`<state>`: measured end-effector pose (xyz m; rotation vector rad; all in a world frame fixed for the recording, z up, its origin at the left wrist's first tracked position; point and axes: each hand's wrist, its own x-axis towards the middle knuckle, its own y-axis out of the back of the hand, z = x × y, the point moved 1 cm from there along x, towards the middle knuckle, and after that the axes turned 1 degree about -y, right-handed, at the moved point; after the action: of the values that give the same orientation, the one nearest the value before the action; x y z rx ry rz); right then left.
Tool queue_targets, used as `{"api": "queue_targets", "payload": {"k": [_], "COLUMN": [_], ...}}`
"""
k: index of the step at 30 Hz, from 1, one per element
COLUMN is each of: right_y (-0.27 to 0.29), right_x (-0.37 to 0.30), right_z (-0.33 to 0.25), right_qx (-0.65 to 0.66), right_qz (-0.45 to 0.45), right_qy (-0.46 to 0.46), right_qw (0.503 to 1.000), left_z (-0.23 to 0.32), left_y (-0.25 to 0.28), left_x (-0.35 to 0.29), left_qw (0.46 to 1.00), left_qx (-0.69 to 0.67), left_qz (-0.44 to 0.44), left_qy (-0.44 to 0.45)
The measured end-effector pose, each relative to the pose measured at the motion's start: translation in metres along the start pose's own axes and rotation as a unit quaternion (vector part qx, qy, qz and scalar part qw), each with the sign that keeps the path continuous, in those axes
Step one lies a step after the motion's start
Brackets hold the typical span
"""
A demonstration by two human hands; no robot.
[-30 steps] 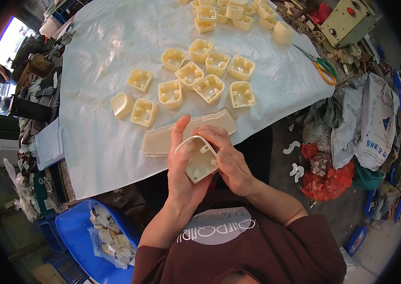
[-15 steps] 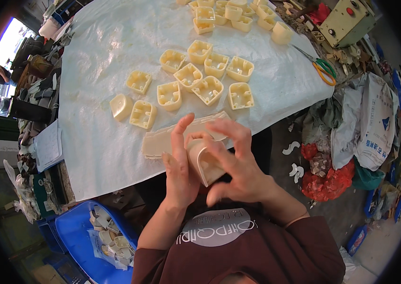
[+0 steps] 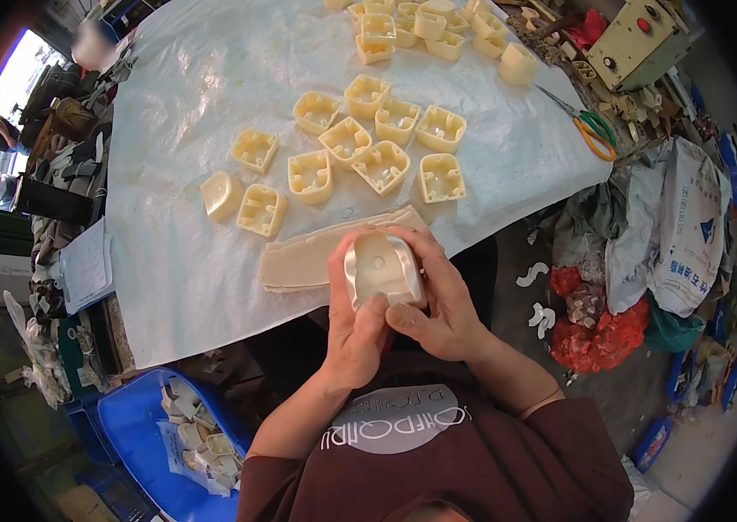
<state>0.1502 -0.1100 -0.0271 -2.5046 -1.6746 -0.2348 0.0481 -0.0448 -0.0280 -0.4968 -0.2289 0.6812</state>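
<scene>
Both my hands clasp a cream, hollow, rounded box-shaped piece (image 3: 379, 268) in front of my chest. Its recessed side faces up, with a small round mark inside and a wavy pale lining or flap along its rim. My left hand (image 3: 353, 335) wraps its left side, thumb pressed on the near edge. From the other side my right hand (image 3: 445, 309) grips it, its thumb beside the left one. Just beyond my hands lies a layered stack of beige sheet strips (image 3: 299, 259), partly hidden by them. Several yellowish plastic shells (image 3: 310, 177) sit on the table farther off, mostly hollow side up.
White sheeting (image 3: 186, 157) covers the table. Orange-and-green-handled scissors (image 3: 593, 135) lie near its right edge, below a beige control box (image 3: 643, 43). A blue bin (image 3: 138, 409) with pale pieces stands low left. Bags, including a red one (image 3: 590, 339), crowd the floor at right.
The piece has turned from standing on edge to showing its hollow side upward. My fingers, spread before, have closed around it from both sides.
</scene>
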Motion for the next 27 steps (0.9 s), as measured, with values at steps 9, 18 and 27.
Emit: {"api": "queue_targets", "payload": {"k": [9,18,27], "right_y": [0.0,-0.01,0.027], "right_x": [0.005,-0.001,0.02], "right_z": [0.004,0.013,0.011], "right_qx": [0.033,-0.121,0.013], "right_qz": [-0.01,0.061,-0.072], "right_qy": [0.043,0.128,0.087], "right_qw": [0.998,0.982,0.993], "left_z": [0.004,-0.004,0.015], "left_y": [0.002,0.002,0.016], "left_x": [0.002,0.0,0.002], "left_qw": [0.977,0.996,0.982], "left_qx": [-0.209,-0.057,-0.045], "left_qz": [-0.03,0.042,-0.116], "left_qy": [0.027,0.047,0.142]}}
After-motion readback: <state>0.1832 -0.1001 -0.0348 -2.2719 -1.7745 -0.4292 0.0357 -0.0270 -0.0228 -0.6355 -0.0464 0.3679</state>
